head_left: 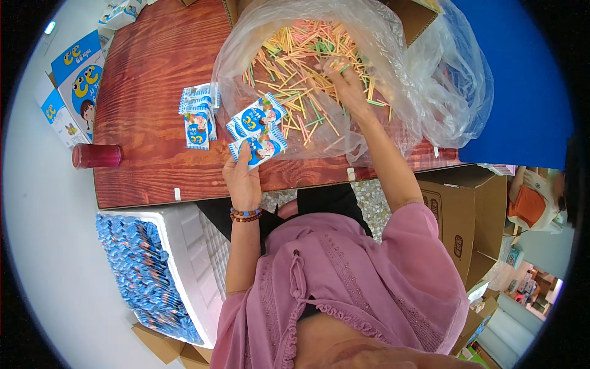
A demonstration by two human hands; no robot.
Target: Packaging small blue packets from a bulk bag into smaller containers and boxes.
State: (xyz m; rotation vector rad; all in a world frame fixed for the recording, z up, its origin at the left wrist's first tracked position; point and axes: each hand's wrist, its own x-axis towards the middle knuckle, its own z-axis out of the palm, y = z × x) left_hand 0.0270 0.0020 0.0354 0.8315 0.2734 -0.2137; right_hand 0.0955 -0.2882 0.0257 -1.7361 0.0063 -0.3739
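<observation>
My left hand (244,178) grips several small blue-and-white sachets (257,126), fanned out at the near edge of the table. My right hand (345,86) reaches into a large clear plastic bag (233,67) lying open. Its fingers are curled round a few thin coloured sticks, partly hidden by the hand. Loose thin sticks (289,55) in yellow, pink, orange and green lie spread over the bag's inside. Left of the bag, a small stack of similar sachets (197,126) rests on the table.
The red-brown wooden table (147,80) carries a red cup (97,155) at its left edge. Below stands a white foam box (184,246) filled with blue sachets (138,264). A cardboard box (458,215) is at lower right. Printed blue-and-white cartons (77,80) stand at far left.
</observation>
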